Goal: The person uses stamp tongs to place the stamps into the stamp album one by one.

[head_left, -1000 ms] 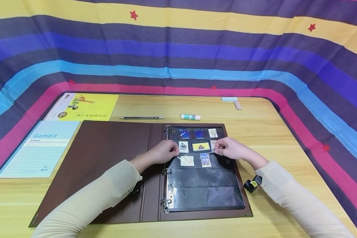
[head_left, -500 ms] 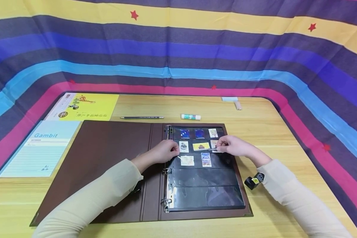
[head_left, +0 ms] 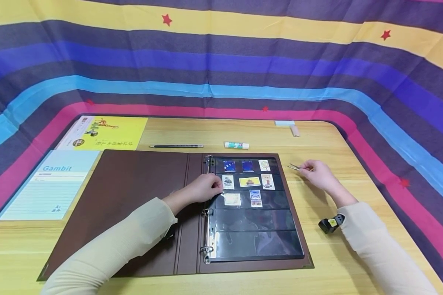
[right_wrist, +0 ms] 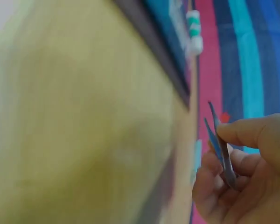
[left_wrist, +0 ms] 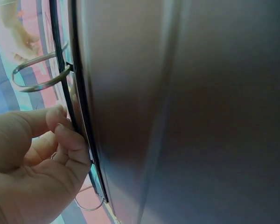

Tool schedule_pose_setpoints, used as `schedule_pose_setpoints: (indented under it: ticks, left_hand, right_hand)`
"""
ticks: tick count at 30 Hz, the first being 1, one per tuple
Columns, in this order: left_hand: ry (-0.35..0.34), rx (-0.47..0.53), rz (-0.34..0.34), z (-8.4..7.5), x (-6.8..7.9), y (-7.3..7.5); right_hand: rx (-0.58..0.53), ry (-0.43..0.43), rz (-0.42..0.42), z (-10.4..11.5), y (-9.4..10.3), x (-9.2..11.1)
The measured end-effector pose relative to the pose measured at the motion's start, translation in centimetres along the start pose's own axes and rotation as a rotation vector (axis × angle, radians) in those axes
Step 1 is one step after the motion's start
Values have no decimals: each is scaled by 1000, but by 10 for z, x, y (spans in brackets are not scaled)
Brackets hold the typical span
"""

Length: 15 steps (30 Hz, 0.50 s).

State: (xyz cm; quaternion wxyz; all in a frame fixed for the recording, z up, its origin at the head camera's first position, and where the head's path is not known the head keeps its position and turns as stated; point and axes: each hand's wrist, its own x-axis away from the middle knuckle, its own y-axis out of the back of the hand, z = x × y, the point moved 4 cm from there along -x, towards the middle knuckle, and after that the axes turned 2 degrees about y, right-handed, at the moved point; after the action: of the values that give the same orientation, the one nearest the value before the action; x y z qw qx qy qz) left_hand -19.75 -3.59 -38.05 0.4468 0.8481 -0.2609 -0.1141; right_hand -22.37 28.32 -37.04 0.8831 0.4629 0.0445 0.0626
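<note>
An open brown ring-binder stamp album [head_left: 140,196] lies on the table, its black pocket page [head_left: 254,220] on the right side. Several stamps sit in the upper three rows, among them a yellow stamp [head_left: 249,181], a red-and-white stamp [head_left: 268,182] and a blue-purple stamp [head_left: 256,198]. My left hand [head_left: 206,187] pinches the page beside its ring edge, with a small whitish sliver at the fingertips; its contact is partly hidden. Right of the album, my right hand [head_left: 320,175] holds metal tweezers [right_wrist: 222,151], tips apart and nothing visible between them.
Behind the album lie a pencil [head_left: 176,146] and a glue stick [head_left: 236,145]. An eraser-like block [head_left: 295,130] sits at the back right. A pale notebook [head_left: 48,186] and a yellow book [head_left: 122,133] lie left. Metal rings [head_left: 208,212] rise along the album's spine.
My right hand has moved off the page to the right with the tweezers, uncovering the red-and-white stamp in the second row. The left hand has stayed in place.
</note>
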Motion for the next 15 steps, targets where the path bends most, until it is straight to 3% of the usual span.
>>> schedule_pose_setpoints:
  ticks: [5,15]
  left_hand:
    - [15,-5,4,1,0,0]
    - [22,21,2,3,0,-1]
  right_hand:
    - [112,-34,-15,-14,3,4]
    - [183,-51,48,-17,-5,2]
